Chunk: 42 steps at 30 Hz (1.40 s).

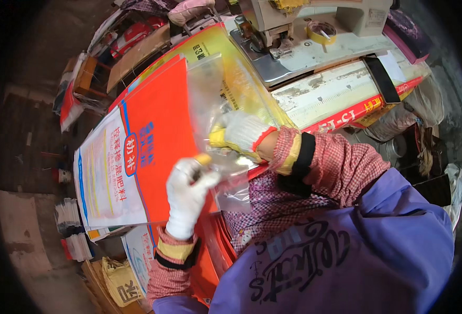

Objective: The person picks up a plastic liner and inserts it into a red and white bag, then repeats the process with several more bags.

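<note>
A flat red-and-white printed sack [171,112] lies in front of me on a stack of sacks. Clear plastic film [206,86] extends from its right edge toward my lap. My right hand [244,133], in a white glove with yellow fingertips, has its fingers curled on this film over a yellow sack [236,68]. At the red sack's lower right edge is my left hand [186,191], gloved the same way. Its thumb and forefinger stand apart beside the film, and nothing shows between them.
Beyond my right hand stands a sewing machine [273,26] on a worn table, with a tape roll [321,32] on its bed. A black strap [381,78] crosses the table's front. Bundled sacks [74,225] sit on the floor at left. A yellow bag [121,280] lies near my left forearm.
</note>
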### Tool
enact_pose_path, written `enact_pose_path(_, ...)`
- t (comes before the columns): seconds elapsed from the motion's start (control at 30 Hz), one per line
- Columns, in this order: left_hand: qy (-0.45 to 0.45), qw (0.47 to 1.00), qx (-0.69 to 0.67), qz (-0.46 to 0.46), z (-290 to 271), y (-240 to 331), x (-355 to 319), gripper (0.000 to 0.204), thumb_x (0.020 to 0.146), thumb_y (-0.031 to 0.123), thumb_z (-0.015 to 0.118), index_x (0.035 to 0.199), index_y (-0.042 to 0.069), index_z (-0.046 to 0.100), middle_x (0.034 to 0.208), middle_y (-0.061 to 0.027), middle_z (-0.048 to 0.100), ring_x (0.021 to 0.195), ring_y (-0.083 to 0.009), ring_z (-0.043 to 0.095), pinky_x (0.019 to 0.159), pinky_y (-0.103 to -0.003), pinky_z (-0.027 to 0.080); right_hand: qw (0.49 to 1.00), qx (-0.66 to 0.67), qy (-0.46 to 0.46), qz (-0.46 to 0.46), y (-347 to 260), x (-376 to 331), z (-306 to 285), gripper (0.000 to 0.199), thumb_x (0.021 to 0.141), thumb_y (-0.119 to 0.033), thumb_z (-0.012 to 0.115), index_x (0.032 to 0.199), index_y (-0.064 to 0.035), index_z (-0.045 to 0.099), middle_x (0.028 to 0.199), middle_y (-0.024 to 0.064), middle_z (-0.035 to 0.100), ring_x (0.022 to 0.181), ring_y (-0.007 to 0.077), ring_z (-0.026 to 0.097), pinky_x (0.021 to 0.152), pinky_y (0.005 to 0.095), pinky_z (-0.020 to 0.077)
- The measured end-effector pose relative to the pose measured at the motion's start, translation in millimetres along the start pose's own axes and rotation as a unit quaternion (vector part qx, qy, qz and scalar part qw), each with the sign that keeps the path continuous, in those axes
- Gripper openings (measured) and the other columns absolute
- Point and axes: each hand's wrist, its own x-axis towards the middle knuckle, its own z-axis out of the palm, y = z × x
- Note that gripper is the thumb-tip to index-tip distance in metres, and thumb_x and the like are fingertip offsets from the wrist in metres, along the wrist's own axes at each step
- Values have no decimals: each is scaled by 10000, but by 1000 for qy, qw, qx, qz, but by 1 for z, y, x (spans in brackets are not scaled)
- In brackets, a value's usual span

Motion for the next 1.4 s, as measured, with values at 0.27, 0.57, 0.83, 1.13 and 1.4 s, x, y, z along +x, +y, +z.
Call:
enact_pose_path(0.27,132,944,-292,80,-44,-4,15,113,871,136,545,804,53,508,778,-38,560,652,-88,519,611,-227,428,925,-304,179,-137,-27,5,11,294,794,-328,558,759,-46,632,727,151,617,684,324,615,588,416,494)
enact_pose_path(0.57,296,944,-121,81,-108,28,-9,110,858,79,550,788,31,481,716,-40,549,669,-86,491,620,-230,416,840,-401,155,-330,-79,-31,25,210,719,-149,519,885,-68,618,811,126,638,741,278,625,607,418,491)
enact_pose_path(0.83,-256,885,205,330,-53,13,-81,50,670,84,565,677,78,515,642,-81,483,612,-272,510,565,-369,430,965,120,98,-212,26,250,11,213,780,-222,528,855,-45,619,733,115,613,624,236,592,589,373,478)
enact_pose_path(1.13,-161,939,222,206,-82,106,26,134,708,130,654,776,44,578,765,-110,559,736,-277,559,658,-351,454,959,192,195,-68,-56,64,38,363,844,-316,451,1089,-55,512,972,193,591,809,355,605,704,405,482)
enact_pose_path(1.4,-45,767,522,369,-50,95,164,172,681,64,625,841,24,573,930,-144,591,920,-324,540,766,-396,442,970,-14,23,-243,-82,22,28,429,734,-269,549,1112,-67,525,1080,176,562,929,342,579,771,400,465)
